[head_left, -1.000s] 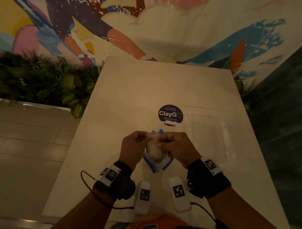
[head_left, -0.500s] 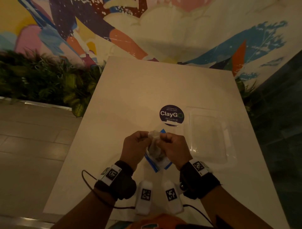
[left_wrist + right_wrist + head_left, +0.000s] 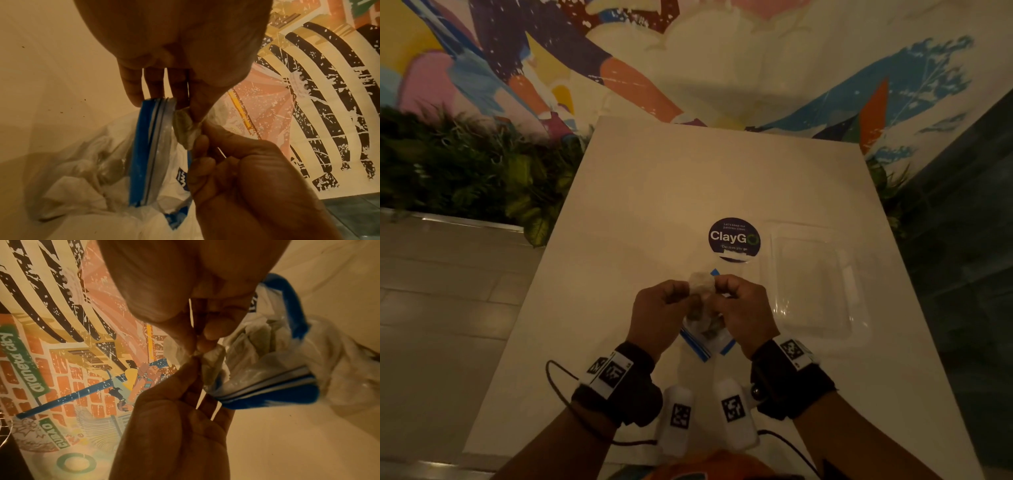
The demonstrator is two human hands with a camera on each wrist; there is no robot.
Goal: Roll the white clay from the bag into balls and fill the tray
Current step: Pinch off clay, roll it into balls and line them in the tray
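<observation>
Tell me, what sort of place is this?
Probably a shared pantry or break area indoors: a white table bears a round ClayGo sticker about keeping pantries clean, with a painted mural and leafy plants behind.

On the table, the bag lies near the front edge, about midway between the side edges. The left hand and right hand are over it, side by side, with a clay lump between their fingertips. Behind the hands is a sticker. The tray lies right of the sticker and hands, near the right edge. Plants stand off the left edge, and a mural rises behind the far edge.
</observation>
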